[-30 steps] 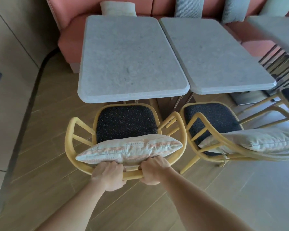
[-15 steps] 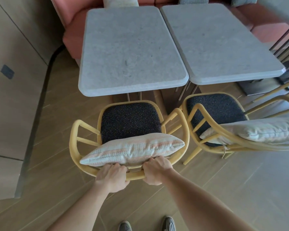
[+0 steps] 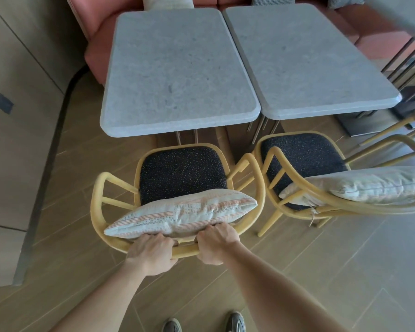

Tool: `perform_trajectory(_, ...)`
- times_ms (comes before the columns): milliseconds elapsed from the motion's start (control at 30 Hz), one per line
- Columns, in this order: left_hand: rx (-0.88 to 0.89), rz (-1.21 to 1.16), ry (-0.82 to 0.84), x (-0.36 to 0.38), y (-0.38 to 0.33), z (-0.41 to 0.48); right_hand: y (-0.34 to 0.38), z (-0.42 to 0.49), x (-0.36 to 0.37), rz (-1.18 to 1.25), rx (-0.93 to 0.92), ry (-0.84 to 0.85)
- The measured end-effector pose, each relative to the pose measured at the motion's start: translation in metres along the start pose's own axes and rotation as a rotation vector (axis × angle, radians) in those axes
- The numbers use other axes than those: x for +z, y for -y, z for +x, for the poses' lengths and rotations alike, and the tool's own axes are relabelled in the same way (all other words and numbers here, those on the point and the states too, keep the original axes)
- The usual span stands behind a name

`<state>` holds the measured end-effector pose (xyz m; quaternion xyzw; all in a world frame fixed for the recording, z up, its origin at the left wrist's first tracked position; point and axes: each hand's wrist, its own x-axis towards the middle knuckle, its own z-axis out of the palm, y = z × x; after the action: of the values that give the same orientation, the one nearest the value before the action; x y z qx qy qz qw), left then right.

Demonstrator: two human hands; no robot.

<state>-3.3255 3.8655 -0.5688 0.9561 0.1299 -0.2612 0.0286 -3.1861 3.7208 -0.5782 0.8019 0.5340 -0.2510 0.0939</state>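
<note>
A yellow armchair (image 3: 98, 200) with a dark speckled seat (image 3: 181, 172) stands in front of the left grey stone table (image 3: 177, 68). A striped white and orange cushion (image 3: 182, 213) leans against its curved backrest. My left hand (image 3: 151, 251) grips the backrest rail from behind, left of centre. My right hand (image 3: 216, 243) grips the same rail just to the right, its fingers curled over the rail under the cushion.
A second yellow chair (image 3: 297, 188) with a pale cushion (image 3: 374, 185) stands close on the right, before a second grey table (image 3: 304, 58). A pink bench (image 3: 96, 51) with cushions runs behind the tables. A beige wall panel (image 3: 15, 116) is at the left. My shoes (image 3: 235, 322) show below.
The view has tilted down, so my shoes have come into sight. The chair stands slightly farther back from the table edge. Both hands keep their grip on the backrest.
</note>
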Motion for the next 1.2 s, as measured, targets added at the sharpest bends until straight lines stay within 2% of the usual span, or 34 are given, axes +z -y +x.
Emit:
perform_trajectory(267, 0.009, 0.005, -0.01, -0.013, -0.02, 0.021, -0.031, -0.001, -0.002, -0.037, -0.004, -0.027)
perform_trajectory(1200, 0.013, 0.023, -0.042, -0.015, -0.036, 0.04, -0.053, -0.004, -0.006, -0.015, -0.005, -0.009)
